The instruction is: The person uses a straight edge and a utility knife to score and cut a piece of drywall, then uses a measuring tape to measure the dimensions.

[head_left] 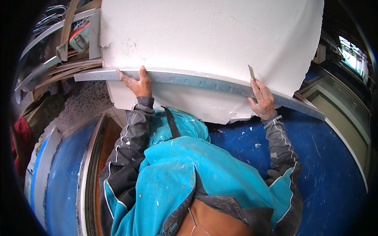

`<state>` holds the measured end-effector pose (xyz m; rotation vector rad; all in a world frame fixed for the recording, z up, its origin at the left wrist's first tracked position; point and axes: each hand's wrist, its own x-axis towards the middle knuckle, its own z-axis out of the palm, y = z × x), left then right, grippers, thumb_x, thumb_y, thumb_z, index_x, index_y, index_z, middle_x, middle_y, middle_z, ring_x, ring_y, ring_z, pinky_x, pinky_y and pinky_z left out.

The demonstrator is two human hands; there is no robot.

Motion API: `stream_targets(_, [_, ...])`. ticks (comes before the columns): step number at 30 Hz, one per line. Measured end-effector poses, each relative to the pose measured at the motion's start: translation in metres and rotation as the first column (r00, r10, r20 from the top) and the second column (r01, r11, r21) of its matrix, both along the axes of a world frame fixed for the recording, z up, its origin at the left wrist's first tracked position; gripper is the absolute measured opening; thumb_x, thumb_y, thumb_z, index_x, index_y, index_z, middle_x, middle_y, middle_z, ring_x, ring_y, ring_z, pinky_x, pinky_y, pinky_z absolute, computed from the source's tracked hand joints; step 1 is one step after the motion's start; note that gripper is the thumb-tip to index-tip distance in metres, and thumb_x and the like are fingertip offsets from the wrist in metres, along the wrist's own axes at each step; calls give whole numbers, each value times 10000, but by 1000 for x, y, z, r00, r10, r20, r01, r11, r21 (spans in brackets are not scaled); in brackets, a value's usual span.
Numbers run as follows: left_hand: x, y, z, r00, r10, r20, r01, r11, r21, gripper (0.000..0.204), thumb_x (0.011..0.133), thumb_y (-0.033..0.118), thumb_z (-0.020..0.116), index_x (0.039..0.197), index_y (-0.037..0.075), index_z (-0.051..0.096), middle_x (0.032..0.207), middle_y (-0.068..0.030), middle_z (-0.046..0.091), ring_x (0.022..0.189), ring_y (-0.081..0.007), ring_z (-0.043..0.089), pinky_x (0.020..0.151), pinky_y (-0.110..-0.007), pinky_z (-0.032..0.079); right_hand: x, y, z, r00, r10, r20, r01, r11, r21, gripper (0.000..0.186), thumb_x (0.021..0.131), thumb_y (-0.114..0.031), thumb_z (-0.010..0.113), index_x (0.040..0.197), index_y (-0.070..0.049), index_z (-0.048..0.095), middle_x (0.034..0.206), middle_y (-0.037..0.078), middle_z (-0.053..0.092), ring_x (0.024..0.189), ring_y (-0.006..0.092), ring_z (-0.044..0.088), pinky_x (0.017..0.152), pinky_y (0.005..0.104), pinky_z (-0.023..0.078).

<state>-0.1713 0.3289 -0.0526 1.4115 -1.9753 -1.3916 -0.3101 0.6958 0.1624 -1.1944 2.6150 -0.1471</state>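
A long galvanised metal profile (197, 80) with a row of stamped marks lies across a large white plasterboard sheet (204, 35) and sticks out past it on both sides. My left hand (138, 83) holds the profile down on its left part, thumb and fingers spread over it to the upper edge. Further right, my right hand (263, 98) is closed around a narrow flat metal blade (251, 71), which points up over the board just beyond the profile. The blade's lower end is hidden in my fingers. Near me, the board's edge is ragged and broken.
Below the board is a scratched blue surface (323, 165). At the left stand blue panels (71, 169), with wooden strips (75, 67) and a small box (80, 37) farther back. A pale frame (342, 114) leans at the right. A red cloth (23, 137) shows at far left.
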Motion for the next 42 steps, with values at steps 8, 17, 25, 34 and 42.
stream_targets(8, [3, -4, -3, 1000, 7, -3, -7, 1000, -8, 1056, 867, 402, 724, 1570, -68, 92, 1590, -327, 181, 1495, -446, 180, 1237, -487, 146, -3, -6, 2, 999, -1, 33, 2, 1000, -20, 915, 612, 11, 836, 1460, -47, 500, 1302, 170, 576, 1146, 339, 616, 961, 417, 534])
stream_targets(17, [2, 3, -1, 1000, 12, -16, -13, 1000, -6, 1063, 857, 385, 746, 1576, -52, 96, 1576, -348, 205, 1478, -467, 209, 1225, -502, 171, 1, 0, 2, 999, -19, 30, 19, 1000, -14, 878, 614, 47, 804, 1440, -14, 513, 1335, 189, 580, 1174, 373, 608, 968, 441, 522])
stream_targets(25, [2, 1, 24, 999, 33, 11, -34, 999, 40, 1096, 837, 295, 754, 1559, -89, 24, 1567, -364, 162, 1474, -480, 193, 1225, -500, 168, -2, 5, -5, 1000, -5, 18, 5, 999, -44, 845, 633, 94, 731, 1442, -8, 508, 1305, 201, 612, 1178, 383, 620, 963, 440, 528])
stream_targets(34, [12, 4, 15, 1000, 19, -14, -18, 1000, 25, 1111, 837, 282, 761, 1562, -81, 1, 1575, -350, 157, 1483, -470, 177, 1231, -496, 154, -2, 5, -8, 999, -9, 34, 10, 999, -34, 851, 641, 105, 712, 1455, -8, 491, 1315, 179, 621, 1210, 381, 610, 976, 437, 523])
stream_targets(42, [-3, 3, 17, 999, 26, 23, -26, 999, 24, 1128, 822, 337, 752, 1570, -61, 8, 1574, -332, 197, 1459, -483, 219, 1218, -540, 141, -1, 7, -7, 999, -20, 31, 22, 999, -47, 843, 644, 108, 704, 1453, -11, 496, 1312, 173, 625, 1207, 380, 612, 976, 433, 524])
